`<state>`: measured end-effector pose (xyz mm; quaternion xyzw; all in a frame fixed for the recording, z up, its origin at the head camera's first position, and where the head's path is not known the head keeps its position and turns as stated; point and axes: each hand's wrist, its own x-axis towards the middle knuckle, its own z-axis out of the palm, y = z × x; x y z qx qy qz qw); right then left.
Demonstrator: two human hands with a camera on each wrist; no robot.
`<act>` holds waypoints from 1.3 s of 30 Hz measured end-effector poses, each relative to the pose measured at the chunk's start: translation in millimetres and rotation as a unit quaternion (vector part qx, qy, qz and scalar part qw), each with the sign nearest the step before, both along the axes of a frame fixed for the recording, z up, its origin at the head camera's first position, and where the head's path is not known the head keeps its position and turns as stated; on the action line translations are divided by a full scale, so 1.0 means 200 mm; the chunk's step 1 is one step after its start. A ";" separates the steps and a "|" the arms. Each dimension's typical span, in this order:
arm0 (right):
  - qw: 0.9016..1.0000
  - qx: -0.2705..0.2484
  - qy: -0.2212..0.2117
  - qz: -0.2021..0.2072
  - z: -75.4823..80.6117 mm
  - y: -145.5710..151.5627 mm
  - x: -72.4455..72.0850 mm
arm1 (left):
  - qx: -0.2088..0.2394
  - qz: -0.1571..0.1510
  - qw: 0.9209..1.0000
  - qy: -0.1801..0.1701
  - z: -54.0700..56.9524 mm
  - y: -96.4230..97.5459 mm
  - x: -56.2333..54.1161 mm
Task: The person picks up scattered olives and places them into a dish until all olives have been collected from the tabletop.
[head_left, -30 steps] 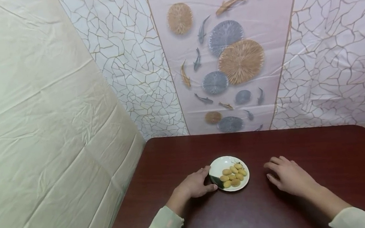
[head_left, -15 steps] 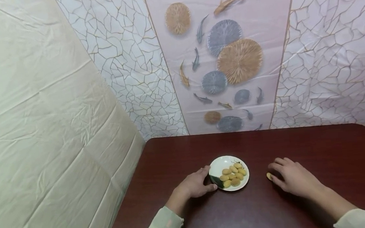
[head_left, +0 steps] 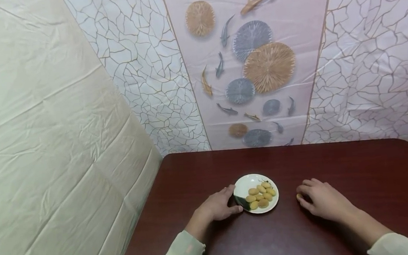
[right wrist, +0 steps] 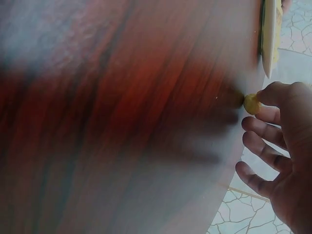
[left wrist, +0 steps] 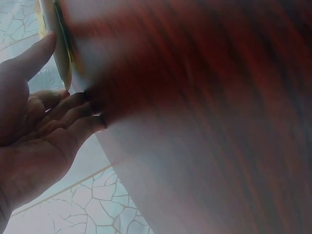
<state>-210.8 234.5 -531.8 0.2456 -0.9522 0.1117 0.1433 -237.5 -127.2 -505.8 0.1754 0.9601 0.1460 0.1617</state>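
My left hand [head_left: 218, 205] rests on the table at the left side of a small round white plate [head_left: 243, 184]. Its thumb and index finger hold the rim, as the left wrist view also shows. Several small oval yellow-brown pieces [head_left: 263, 204] lie on the plate, mostly towards the near right. To the right of the plate, apart from it, my right hand [head_left: 327, 199] pinches one small oval yellow piece [right wrist: 251, 104] between thumb and index finger, low at the table surface. The other right fingers are bent and hold nothing.
A dark red-brown wooden table [head_left: 193, 169] lies under both hands. Behind it hangs a patterned cloth [head_left: 269, 67], and a pale padded wall [head_left: 52, 136] stands at the left. A dark green patch [head_left: 241, 202] marks the plate's left side.
The yellow piece by my right thumb has come into view. The right hand shifted slightly right, then back left, and now pinches it. The left hand and plate have stayed put.
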 end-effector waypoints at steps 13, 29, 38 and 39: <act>0.998 -0.005 0.052 0.034 0.01 -0.02 -0.03 | -0.002 -0.003 1.000 0.003 0.00 0.00 -0.02; 0.994 -0.011 0.093 0.055 0.09 -0.10 -0.07 | -0.001 -0.005 1.000 0.005 -0.01 0.00 -0.02; 0.996 -0.014 0.067 0.054 0.13 -0.19 -0.09 | 0.002 0.000 1.000 0.002 -0.01 -0.01 -0.01; 0.996 -0.015 0.070 0.055 0.14 -0.20 -0.09 | 0.002 0.000 1.000 0.002 -0.01 -0.01 -0.01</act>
